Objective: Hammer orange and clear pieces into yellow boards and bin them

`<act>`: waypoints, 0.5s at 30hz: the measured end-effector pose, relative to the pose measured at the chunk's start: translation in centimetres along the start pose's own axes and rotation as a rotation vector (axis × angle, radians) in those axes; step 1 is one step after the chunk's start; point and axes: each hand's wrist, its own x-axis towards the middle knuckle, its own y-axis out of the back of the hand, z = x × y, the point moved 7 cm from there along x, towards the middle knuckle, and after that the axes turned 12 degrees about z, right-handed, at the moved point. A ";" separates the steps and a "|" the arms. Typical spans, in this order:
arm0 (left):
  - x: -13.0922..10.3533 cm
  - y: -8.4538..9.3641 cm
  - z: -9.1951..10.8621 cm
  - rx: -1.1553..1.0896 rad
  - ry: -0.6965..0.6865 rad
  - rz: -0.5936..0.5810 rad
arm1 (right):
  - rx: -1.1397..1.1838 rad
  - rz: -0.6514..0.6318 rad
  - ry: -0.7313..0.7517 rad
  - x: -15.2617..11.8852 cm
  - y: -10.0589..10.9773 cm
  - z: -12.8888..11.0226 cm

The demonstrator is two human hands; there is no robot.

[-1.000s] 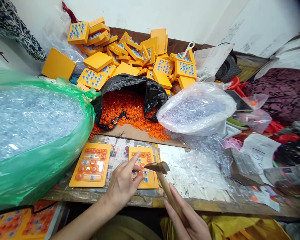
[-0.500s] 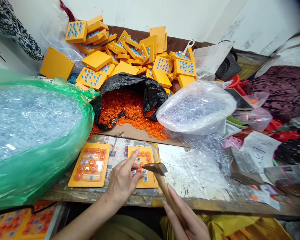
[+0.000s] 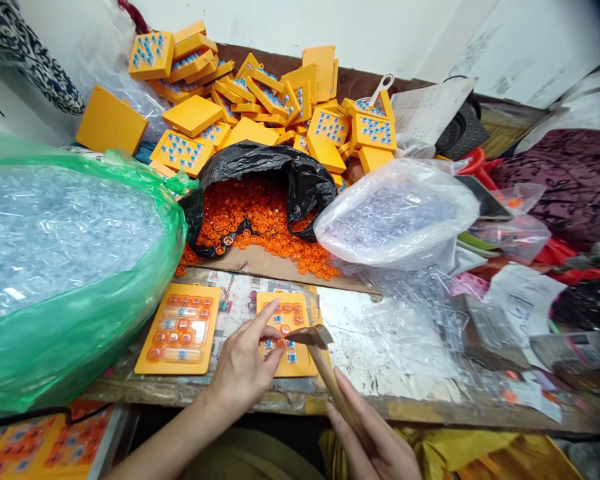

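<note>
We have the board (image 3: 306, 367) flat on the worktop (image 3: 350, 320). Our left hand (image 3: 243, 357) is over the board's left side, index out straight, thumb and another finger narrow at an orange cap; can't tell if they grip it. Our right hand (image 3: 373, 437) has its fingers round the hammer (image 3: 326, 369) handle, head over the board. Relative to the board, we see a second board (image 3: 173, 369) left, black bag (image 3: 265, 159) behind, white bag (image 3: 405, 252) behind right.
</note>
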 end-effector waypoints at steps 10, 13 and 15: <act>0.2 -0.4 -0.8 0.010 0.146 -0.053 | 0.047 -0.136 0.036 -0.2 -0.9 -0.2; 0.0 -0.3 -0.8 0.037 0.117 -0.067 | 0.126 -0.103 -0.156 -0.3 -0.9 1.2; 0.3 0.0 -0.3 0.063 0.052 -0.073 | 0.174 0.021 -0.348 -0.2 -0.6 2.4</act>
